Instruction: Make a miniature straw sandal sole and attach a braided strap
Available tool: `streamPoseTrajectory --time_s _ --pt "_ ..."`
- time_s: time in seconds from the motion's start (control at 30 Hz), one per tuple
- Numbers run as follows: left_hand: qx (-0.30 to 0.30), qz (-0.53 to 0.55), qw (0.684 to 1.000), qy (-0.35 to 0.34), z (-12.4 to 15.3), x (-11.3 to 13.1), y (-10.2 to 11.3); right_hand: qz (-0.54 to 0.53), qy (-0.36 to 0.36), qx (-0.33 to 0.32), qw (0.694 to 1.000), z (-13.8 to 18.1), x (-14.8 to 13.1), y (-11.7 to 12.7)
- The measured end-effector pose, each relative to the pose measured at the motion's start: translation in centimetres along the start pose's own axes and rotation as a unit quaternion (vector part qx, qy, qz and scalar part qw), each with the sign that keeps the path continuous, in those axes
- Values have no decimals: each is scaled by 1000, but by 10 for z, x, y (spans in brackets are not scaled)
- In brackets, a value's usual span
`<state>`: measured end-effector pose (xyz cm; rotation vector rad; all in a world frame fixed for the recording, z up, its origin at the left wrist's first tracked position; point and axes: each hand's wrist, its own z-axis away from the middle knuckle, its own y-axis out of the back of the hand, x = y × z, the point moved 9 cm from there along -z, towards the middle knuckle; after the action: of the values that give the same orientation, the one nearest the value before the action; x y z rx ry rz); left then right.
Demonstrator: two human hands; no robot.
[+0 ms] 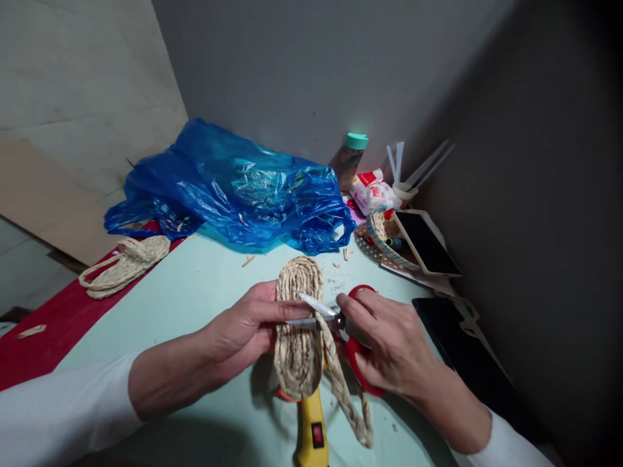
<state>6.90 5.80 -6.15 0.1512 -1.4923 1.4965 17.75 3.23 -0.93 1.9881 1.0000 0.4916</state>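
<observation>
An oval coil of braided straw cord (pixel 299 363) is held upright in my left hand (pixel 248 318), with the thumb laid across its face. In my right hand (pixel 389 324) are red-handled scissors (pixel 357 363), their blades spread apart. The blades straddle the braid at the coil's right edge, close to my left thumb. From there a loose tail of braided cord (pixel 343 386) hangs down and loops near the table. Below the coil lies a yellow glue gun (pixel 312 434) with a red switch; its front part is hidden behind the coil.
A crumpled blue plastic bag (pixel 233 188) covers the back of the table. At left lies a bundle of straw braid (pixel 129 263) on red cloth (pixel 39 337). A small basket (pixel 384 233), a tablet (pixel 428 243), a tissue pack (pixel 372 191) and a bottle (pixel 351 159) stand at back right.
</observation>
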Motion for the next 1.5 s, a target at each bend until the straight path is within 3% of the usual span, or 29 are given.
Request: streamPoseTrajectory --time_s 0.17,0.7,0.97,1.23,1.5 --pt "16 15 1000 -13 -1 1 -2 -60 -4 1 998 4 2 -2" --pt "74 30 996 -31 -9 2 12 -33 -13 -20 999 11 12 -15" --pt "84 -7 996 -21 -51 14 -10 -14 -80 -15 997 16 53 -3" --pt "42 -54 997 -27 -85 20 -38 70 -161 -40 984 27 89 4" --pt "65 -60 991 -101 -83 50 -19 206 -279 -88 934 40 125 25"
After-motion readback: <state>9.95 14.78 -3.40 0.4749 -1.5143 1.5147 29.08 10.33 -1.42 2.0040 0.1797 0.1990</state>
